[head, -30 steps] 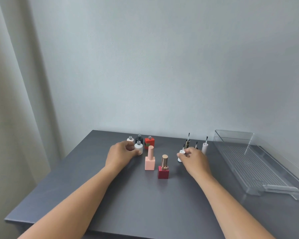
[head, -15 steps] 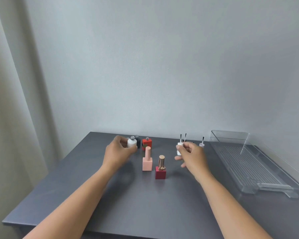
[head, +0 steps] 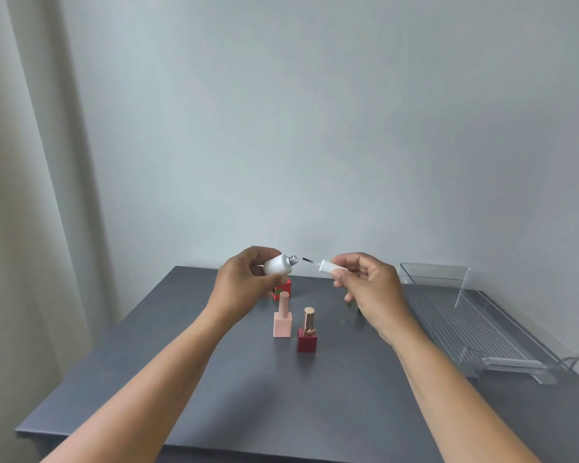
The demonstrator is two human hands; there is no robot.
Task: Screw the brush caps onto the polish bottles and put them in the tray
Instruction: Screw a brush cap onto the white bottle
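Note:
My left hand (head: 244,285) holds a white polish bottle (head: 279,265) above the table, tilted so its open threaded neck points right. My right hand (head: 370,289) pinches a white brush cap (head: 330,266) with the brush tip pointing left at the neck, a small gap between them. On the table stand a capped pink bottle (head: 282,317) and a capped dark red bottle with a gold cap (head: 307,332). A red bottle (head: 283,289) shows partly behind my left hand. The clear tray (head: 502,342) lies at the right with nothing in it.
The dark grey table (head: 248,389) stands against a pale wall, with a curtain at the left. Other caps and bottles at the back are hidden behind my hands. The tray's raised clear walls run along the table's right edge.
Both hands have lifted off the table and come together. The white bottle went from upright to tilted, and the white cap turned so its brush points at the neck.

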